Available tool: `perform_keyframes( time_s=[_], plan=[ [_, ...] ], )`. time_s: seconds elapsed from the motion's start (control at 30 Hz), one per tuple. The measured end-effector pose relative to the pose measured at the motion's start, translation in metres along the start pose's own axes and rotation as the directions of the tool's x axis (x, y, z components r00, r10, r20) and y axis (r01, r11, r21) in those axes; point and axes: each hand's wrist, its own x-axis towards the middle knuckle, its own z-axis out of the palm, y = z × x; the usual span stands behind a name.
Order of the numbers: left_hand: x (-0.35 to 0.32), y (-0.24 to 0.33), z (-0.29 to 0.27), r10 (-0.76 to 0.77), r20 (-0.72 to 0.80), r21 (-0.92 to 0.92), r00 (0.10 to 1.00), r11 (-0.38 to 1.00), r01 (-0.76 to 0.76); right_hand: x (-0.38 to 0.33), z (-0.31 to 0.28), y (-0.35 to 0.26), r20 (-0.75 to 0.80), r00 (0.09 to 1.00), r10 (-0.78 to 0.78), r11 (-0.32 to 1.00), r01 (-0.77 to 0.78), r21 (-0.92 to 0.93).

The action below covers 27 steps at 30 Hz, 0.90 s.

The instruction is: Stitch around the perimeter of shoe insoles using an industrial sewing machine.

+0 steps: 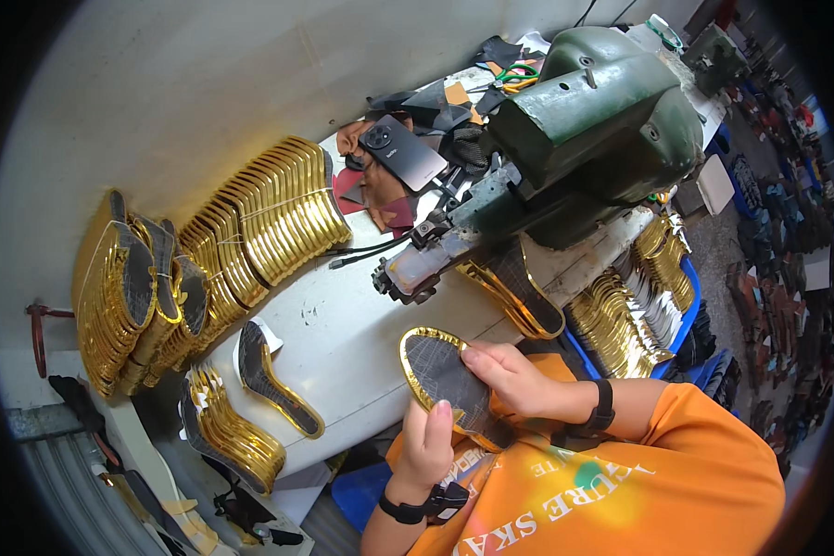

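Observation:
Both my hands hold one shoe insole [431, 366], dark grey on its face with a shiny gold edge, tilted up in front of my orange shirt. My left hand [426, 448] grips its lower left side, thumb on the dark face. On the right edge, the thumb of my right hand [519, 378] presses the same face, with the other fingers mostly hidden. The heel end hangs toward my lap. Just beyond it stands a green machine [612, 120], its metal working head [417, 269] above the table. Several gold-edged insoles [519, 287] lie beside that head.
Bundled gold-edged insoles [269, 218] stand along the wall on the white table [343, 324]. A single insole [273, 380] and a smaller stack [232, 431] lie nearer. A phone [403, 153] rests on scraps. On the right, a blue crate [690, 315] holds more insoles.

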Motion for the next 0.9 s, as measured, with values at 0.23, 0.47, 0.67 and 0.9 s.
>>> perform_keyframes(
  time_s=[0.23, 0.47, 0.67, 0.9],
  plan=[
    [0.011, -0.009, -0.001, 0.17, -0.233, 0.183, 0.958, 0.975, -0.128, -0.002, 0.006, -0.006, 0.161, 0.987, -0.003, 0.999, -0.004, 0.039],
    [0.001, 0.026, -0.061, 0.011, -0.048, 0.196, 0.999, 0.981, -0.001, -0.02, -0.025, -0.009, 0.164, 0.986, -0.044, 0.658, 0.152, -0.737],
    [-0.03, 0.019, -0.127, 0.409, -0.685, 0.43, 0.603, 0.895, -0.118, -0.031, -0.066, -0.021, 0.067, 0.818, -0.571, 0.064, 0.126, -0.99],
    [-0.005, -0.018, -0.183, 0.646, -0.716, 0.675, 0.266, 0.541, 0.502, -0.005, -0.08, -0.004, -0.289, 0.825, -0.486, 0.374, -0.102, -0.922]
  ],
)
